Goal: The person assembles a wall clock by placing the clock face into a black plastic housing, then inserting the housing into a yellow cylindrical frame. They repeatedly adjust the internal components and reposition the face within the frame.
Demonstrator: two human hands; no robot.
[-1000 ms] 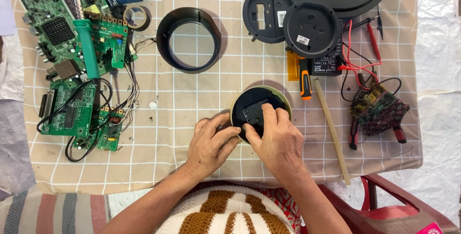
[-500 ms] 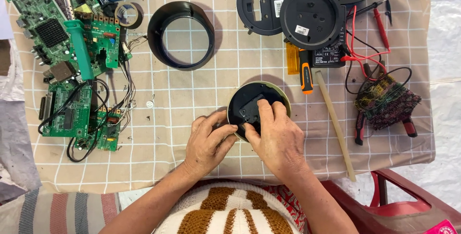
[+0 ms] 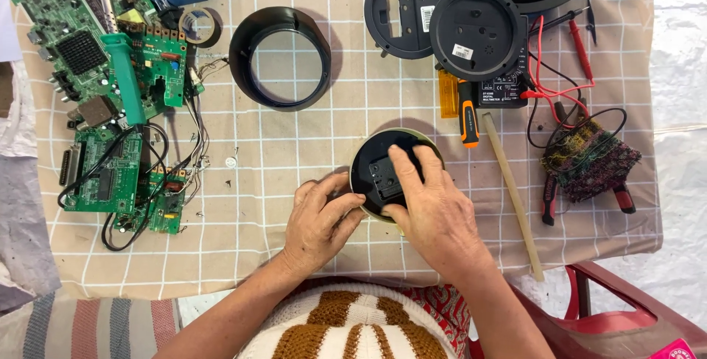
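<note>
Single head-worn view, looking almost straight down from above the seated person onto the tabletop [image 3: 294, 256]; near range, both forearms entering from the lower edge, circuit boards [image 3: 103, 108] at left, floor at right margin

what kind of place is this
Probably a home electronics repair table: green circuit boards and a multimeter with red leads lie on a checked cloth, while both hands work on a round black part.

1. bright, even daylight; colours clear.
2. soft short shadows fall up and left of the black ring [image 3: 280, 58] and the hands.
3. sharp focus throughout, no motion blur.
4. white ground at right nearly overexposed.
</note>
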